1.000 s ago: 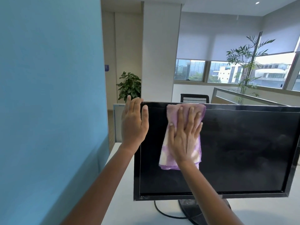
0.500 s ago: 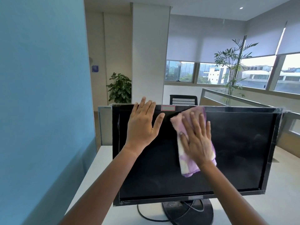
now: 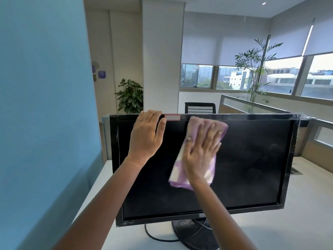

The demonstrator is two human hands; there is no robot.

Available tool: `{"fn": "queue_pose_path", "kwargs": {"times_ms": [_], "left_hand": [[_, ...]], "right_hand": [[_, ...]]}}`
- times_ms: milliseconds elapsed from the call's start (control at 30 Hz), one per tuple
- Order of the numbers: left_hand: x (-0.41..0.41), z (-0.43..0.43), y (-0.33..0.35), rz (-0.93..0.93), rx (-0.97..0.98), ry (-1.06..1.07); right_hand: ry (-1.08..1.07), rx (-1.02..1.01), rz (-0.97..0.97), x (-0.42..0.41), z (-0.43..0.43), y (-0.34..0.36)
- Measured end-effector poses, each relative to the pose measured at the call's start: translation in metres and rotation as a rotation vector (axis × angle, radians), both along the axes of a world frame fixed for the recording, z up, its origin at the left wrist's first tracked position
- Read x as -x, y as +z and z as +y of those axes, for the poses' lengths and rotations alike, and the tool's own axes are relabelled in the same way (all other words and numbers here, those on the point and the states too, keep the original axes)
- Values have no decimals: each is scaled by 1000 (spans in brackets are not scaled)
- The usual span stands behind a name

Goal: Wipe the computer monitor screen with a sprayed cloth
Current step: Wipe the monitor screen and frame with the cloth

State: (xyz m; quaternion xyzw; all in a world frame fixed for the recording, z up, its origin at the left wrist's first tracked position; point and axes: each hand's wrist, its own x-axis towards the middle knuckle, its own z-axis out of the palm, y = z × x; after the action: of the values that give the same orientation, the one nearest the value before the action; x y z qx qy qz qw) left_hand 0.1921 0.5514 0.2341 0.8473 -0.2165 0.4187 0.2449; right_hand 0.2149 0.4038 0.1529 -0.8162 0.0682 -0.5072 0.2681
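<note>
A black computer monitor (image 3: 252, 168) stands on a white desk, its dark screen facing me. My right hand (image 3: 201, 150) lies flat with spread fingers on a purple and white cloth (image 3: 182, 175), pressing it against the upper middle of the screen. The cloth's top edge reaches the upper bezel. My left hand (image 3: 146, 136) rests on the top left of the monitor, its fingers curled over the top edge and its thumb on the screen.
The white desk (image 3: 297, 222) carries the monitor's round stand (image 3: 191, 231) and a black cable (image 3: 155, 237). A blue wall (image 3: 45, 105) is close on the left. Behind are a grey partition (image 3: 261, 107), a black chair (image 3: 200, 107) and potted plants (image 3: 129, 96).
My right hand has slid the cloth rightwards along the top of the screen. My left hand moved from the left bezel to the top edge and curled over it.
</note>
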Motion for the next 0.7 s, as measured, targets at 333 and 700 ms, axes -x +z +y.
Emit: {"fn": "queue_pose_path", "kwargs": {"times_ms": [333, 700], "left_hand": [[8, -7, 8, 54, -111, 99], [2, -67, 4, 79, -218, 112]], "right_hand": [[91, 613, -52, -1, 38, -12], [-28, 759, -68, -2, -109, 0]]}}
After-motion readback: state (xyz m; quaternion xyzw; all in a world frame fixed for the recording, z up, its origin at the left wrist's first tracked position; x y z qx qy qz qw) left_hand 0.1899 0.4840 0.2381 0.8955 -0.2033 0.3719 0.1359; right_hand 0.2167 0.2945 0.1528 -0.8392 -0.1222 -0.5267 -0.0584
